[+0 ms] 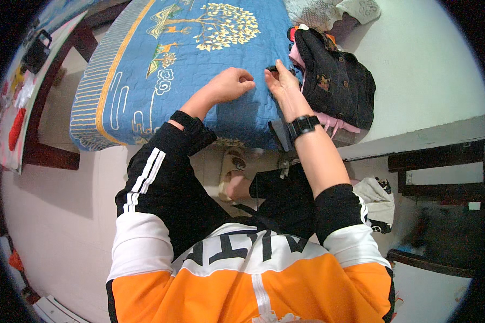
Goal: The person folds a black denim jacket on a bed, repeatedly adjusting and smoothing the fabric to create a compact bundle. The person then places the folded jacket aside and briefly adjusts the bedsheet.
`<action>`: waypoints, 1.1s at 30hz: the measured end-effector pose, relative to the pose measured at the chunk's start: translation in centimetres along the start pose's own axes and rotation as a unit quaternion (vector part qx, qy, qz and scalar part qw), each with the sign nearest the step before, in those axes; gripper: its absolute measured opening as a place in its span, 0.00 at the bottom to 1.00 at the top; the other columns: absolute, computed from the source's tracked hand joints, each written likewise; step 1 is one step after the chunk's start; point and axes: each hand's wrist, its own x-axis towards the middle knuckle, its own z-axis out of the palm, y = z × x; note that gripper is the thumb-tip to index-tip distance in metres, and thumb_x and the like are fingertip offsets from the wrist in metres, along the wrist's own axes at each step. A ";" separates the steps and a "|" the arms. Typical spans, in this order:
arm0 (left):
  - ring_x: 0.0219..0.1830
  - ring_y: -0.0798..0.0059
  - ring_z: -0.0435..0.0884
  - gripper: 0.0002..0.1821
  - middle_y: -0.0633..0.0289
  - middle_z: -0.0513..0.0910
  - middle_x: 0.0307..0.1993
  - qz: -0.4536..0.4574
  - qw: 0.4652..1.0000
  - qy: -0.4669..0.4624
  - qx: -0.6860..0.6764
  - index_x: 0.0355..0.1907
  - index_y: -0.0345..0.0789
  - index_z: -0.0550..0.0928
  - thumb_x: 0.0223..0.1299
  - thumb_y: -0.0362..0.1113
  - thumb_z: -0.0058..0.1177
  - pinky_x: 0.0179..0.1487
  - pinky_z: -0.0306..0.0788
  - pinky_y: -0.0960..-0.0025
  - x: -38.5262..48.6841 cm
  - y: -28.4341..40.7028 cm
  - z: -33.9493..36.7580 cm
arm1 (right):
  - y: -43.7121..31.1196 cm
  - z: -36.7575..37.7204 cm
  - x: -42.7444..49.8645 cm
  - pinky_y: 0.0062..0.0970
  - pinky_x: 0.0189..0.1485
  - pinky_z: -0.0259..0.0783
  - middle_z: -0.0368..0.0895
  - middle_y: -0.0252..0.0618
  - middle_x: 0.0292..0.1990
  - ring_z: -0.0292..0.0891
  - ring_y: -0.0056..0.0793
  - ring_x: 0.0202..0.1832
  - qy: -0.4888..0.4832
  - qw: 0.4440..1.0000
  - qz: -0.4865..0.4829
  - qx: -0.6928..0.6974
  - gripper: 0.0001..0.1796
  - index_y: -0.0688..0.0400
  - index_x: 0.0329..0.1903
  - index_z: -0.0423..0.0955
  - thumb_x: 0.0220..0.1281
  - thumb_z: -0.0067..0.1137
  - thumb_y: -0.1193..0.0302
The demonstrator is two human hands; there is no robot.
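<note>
My left hand [231, 85] hovers over a blue quilted bedspread [214, 66], its fingers loosely curled and nothing visible between them. Just to its right is my right hand [283, 82], palm turned inward, with a black watch [303, 126] on the wrist. A small dark object [271, 68] shows at the right fingertips; whether I grip it or it lies behind them is unclear. Close by on the right, a black buttoned garment [339, 82] rests on pink cloth [335, 123]. A flat dark item [279, 135] sits at the bed's near edge, partly hidden by my right wrist.
At left stands a table [44, 76] bearing a black case [37, 51] and a red item [17, 129]. White lace cloth [317, 16] lies beyond the clothes. My slippered foot [234, 177] is below the bed edge. Dark wooden furniture [440, 159] and grey cloth [374, 198] are at right.
</note>
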 end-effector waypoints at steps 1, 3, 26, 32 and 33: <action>0.47 0.58 0.85 0.21 0.48 0.86 0.44 0.004 1.000 0.019 0.003 0.49 0.30 0.83 0.60 0.43 0.55 0.52 0.76 0.62 0.1 0.1 0.0 | 0.2 1.0 -0.1 0.30 0.19 0.78 0.75 0.42 0.29 0.81 0.40 0.25 -0.004 1.000 0.015 0.027 0.17 0.66 0.40 0.69 0.65 0.63 0.64; 0.44 0.60 0.85 0.21 0.48 0.86 0.42 0.003 0.998 0.061 0.015 0.50 0.29 0.83 0.60 0.42 0.55 0.50 0.76 0.62 0.4 0.3 -0.2 | 0.8 2.9 -0.7 0.30 0.20 0.79 0.76 0.43 0.29 0.81 0.40 0.25 -0.046 0.997 -0.005 0.054 0.18 0.66 0.41 0.69 0.66 0.62 0.64; 0.24 0.81 0.63 0.10 0.73 0.67 0.24 -0.265 0.890 0.153 -0.337 0.46 0.35 0.78 0.71 0.38 0.46 0.27 0.62 0.74 -4.9 -2.8 -5.9 | 3.8 7.0 -3.7 0.41 0.48 0.75 0.83 0.47 0.46 0.81 0.47 0.45 -0.174 0.589 -0.543 -0.573 0.18 0.62 0.51 0.79 0.65 0.55 0.63; 0.26 0.82 0.66 0.12 0.72 0.70 0.25 -0.180 0.917 0.231 -0.271 0.45 0.35 0.79 0.71 0.40 0.47 0.28 0.63 0.75 -5.8 -3.5 -6.9 | 5.7 9.4 -2.4 0.41 0.48 0.74 0.85 0.47 0.42 0.81 0.48 0.46 -0.296 0.625 -0.379 -0.615 0.18 0.60 0.48 0.81 0.62 0.61 0.61; 0.26 0.82 0.67 0.12 0.72 0.71 0.26 -0.163 0.921 0.266 -0.232 0.45 0.35 0.79 0.71 0.41 0.47 0.29 0.64 0.75 -6.1 -3.7 -7.1 | 6.3 10.0 -2.9 0.39 0.46 0.74 0.85 0.47 0.41 0.81 0.46 0.45 -0.328 0.661 -0.340 -0.582 0.18 0.61 0.48 0.81 0.62 0.60 0.62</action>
